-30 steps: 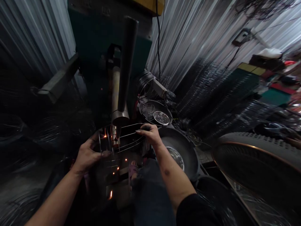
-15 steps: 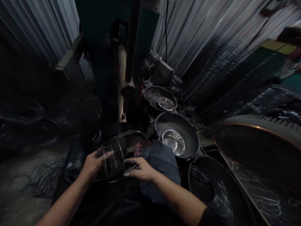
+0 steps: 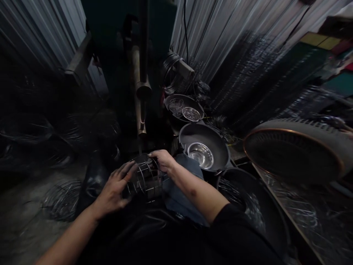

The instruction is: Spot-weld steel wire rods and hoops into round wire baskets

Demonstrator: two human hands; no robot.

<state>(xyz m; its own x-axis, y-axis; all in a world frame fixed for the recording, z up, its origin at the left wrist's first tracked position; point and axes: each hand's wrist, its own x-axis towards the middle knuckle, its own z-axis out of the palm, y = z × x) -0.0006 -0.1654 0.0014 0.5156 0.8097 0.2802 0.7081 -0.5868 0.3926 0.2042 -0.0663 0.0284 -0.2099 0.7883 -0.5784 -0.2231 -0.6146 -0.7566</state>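
Note:
A small wire basket frame (image 3: 145,176) rests low in front of me, over my lap. My left hand (image 3: 116,189) lies against its left side with the fingers spread over the wires. My right hand (image 3: 162,161) curls over its top rim and grips it. Just above the frame stands the welding machine's vertical electrode arm (image 3: 142,95), apart from the wires, with no sparks showing.
A dark pan (image 3: 205,147) holding a shiny steel bowl (image 3: 200,155) sits right of my hands. Behind it another pan (image 3: 183,106) holds small wire parts. A large round fan guard (image 3: 295,151) lies far right. Wire coils (image 3: 59,198) lie on the floor at left.
The frame came off the electrode, where sparks flew, and down to my lap. It has since been turned, with my right hand shifting from its front to its top rim.

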